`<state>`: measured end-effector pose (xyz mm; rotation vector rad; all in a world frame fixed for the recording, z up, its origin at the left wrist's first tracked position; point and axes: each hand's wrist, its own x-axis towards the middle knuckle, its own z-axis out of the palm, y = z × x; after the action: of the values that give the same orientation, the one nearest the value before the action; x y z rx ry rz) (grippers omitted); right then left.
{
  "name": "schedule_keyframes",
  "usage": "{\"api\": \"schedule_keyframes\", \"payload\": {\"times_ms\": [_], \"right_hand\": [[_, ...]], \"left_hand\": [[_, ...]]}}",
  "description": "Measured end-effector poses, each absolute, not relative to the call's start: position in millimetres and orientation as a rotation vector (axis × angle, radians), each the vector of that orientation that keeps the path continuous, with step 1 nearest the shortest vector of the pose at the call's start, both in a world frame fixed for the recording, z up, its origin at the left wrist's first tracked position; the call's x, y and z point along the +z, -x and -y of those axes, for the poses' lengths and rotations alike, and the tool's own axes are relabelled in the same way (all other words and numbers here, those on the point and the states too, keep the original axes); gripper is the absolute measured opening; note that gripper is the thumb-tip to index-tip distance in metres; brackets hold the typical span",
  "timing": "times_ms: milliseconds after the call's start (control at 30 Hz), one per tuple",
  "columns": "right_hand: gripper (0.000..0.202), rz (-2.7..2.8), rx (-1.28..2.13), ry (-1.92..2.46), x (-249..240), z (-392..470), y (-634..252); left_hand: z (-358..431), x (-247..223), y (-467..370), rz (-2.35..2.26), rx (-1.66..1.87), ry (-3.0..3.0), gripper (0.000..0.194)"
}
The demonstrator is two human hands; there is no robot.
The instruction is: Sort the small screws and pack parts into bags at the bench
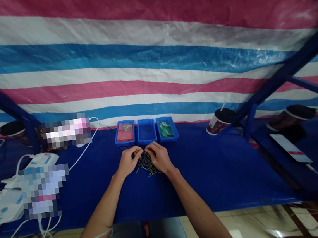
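My left hand (129,161) and my right hand (160,157) meet almost fingertip to fingertip over the blue tabletop. Each has its thumb and fingers pinched together, and whatever is between them is too small to make out. Just below and between the hands lies a loose pile of thin, dark and brassy screw-like pieces (148,166). Beyond the hands stand three small blue bins in a row. The left bin (125,143) holds a pink item with clear plastic, the middle bin (147,139) a few small dark pieces, and the right bin (170,138) green plastic packets.
A lidded cup with a straw (220,122) stands at the back right. White power strips (5,207) and cables crowd the left side. Farther right, a phone (290,148) lies on a neighbouring table, with another cup (290,117). A striped sheet (152,69) hangs behind.
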<state>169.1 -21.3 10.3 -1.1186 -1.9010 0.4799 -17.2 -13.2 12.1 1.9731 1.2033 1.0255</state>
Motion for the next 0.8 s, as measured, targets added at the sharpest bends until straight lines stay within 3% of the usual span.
{"api": "schedule_keyframes", "payload": {"times_ms": [800], "right_hand": [[0.022, 1.87, 0.453, 1.149, 9.9, 19.8, -174.1]], "left_hand": [[13.1, 10.1, 16.6, -1.194, 1.035, -1.963, 0.024]]}}
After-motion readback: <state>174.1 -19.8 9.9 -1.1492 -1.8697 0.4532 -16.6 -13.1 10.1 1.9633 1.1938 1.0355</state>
